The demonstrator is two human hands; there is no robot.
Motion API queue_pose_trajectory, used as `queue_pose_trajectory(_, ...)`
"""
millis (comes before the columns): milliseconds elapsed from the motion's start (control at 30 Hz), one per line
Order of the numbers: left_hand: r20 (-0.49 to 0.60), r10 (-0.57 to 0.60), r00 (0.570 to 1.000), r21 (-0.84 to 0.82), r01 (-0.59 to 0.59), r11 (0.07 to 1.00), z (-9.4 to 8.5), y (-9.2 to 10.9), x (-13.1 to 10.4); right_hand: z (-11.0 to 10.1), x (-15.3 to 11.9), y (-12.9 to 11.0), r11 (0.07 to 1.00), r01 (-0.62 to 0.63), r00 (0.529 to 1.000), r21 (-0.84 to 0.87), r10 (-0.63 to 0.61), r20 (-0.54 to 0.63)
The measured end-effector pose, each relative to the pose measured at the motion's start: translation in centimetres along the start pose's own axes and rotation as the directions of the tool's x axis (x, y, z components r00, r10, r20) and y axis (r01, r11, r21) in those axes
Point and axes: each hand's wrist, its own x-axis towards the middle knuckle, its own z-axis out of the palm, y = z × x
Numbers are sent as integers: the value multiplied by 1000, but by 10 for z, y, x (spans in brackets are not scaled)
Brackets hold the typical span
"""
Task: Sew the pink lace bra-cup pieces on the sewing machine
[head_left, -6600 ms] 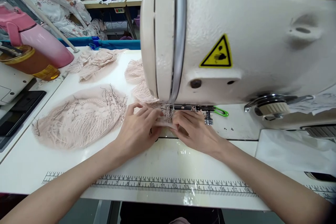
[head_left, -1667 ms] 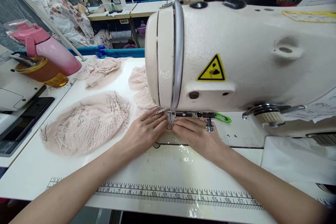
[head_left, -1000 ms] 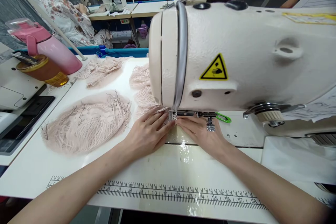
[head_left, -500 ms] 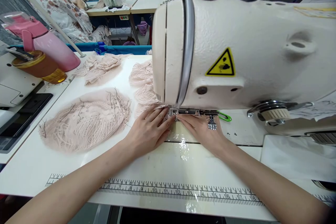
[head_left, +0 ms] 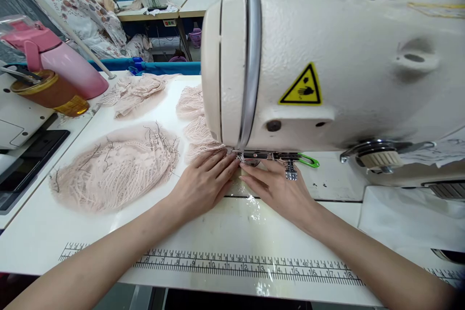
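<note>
My left hand (head_left: 203, 179) lies flat, fingers stretched out, on the front edge of pale pink lace fabric (head_left: 198, 128) beside the needle area of the sewing machine (head_left: 301, 68). My right hand (head_left: 281, 186) rests on the machine bed, its fingers apart and reaching under the arm near the presser foot (head_left: 240, 156). Part of the right fingers is hidden behind the metal guide attachment (head_left: 289, 169). The fingertips of both hands nearly meet in front of the foot. Little of the fabric under the foot shows.
More pink lace with dark loose threads (head_left: 116, 172) lies at the left, another piece (head_left: 140, 92) behind it. A pink bottle (head_left: 65, 60), a brown cup (head_left: 47, 92) and a dark phone-like slab (head_left: 32, 164) stand or lie far left. Across the aisle sits a person (head_left: 83, 14).
My left hand has shifted slightly right relative to the machine. My right fingers have drawn back a little toward me and spread. The whole view has shifted slightly.
</note>
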Motion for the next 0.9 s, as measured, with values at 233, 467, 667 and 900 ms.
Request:
queue_pose_trajectory(233, -2, -34, 999, -30, 34, 999, 1, 0, 0, 0, 1, -6, 999, -37, 998, 25, 35, 47)
queue_pose_trajectory(467, 46, -85, 995, -37, 87, 996, -1, -1, 1, 1, 3, -6, 998, -18, 999, -58, 20, 35)
queue_pose_trajectory(667, 92, -130, 987, -45, 134, 990, 0, 0, 1, 5, 3, -7, 992, 0, 999, -123, 5, 38)
queue_pose_trajectory(900, 131, -141, 981, -11, 144, 990, 0, -1, 0, 8, 1, -4, 984, 3, 1000, -181, -4, -9)
